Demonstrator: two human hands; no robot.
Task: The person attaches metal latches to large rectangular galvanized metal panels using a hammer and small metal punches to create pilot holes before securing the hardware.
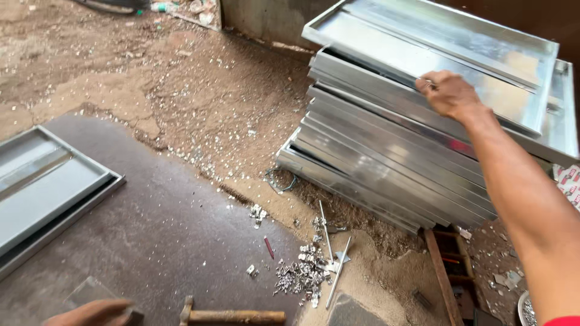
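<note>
Dirt floor [199, 90], sandy and strewn with small metal scraps, runs up to a concrete wall at the back. Against that wall leans a stack [386, 163] of galvanized sheet-metal panels, tilted and overlapping one another. On top lies the top panel [435, 42], a shallow tray shape with folded rims, sitting slightly askew on the rest. The right hand [450, 93] reaches across with the arm stretched out, fingers curled over that panel's near rim and gripping it. Lower down, a dark board [163, 241] covers the ground like a work mat. At its left edge rests another panel [42, 193], lying flat. The left hand [90, 314] shows only partly at the bottom edge, resting on the board beside a small flat block; whether it grips anything I cannot tell. Just right of it lies a hammer [232, 316] with a wooden handle. Near the board's edge sit a heap of rivets [302, 274], a few thin rods [326, 232] and a red pencil [268, 247].
</note>
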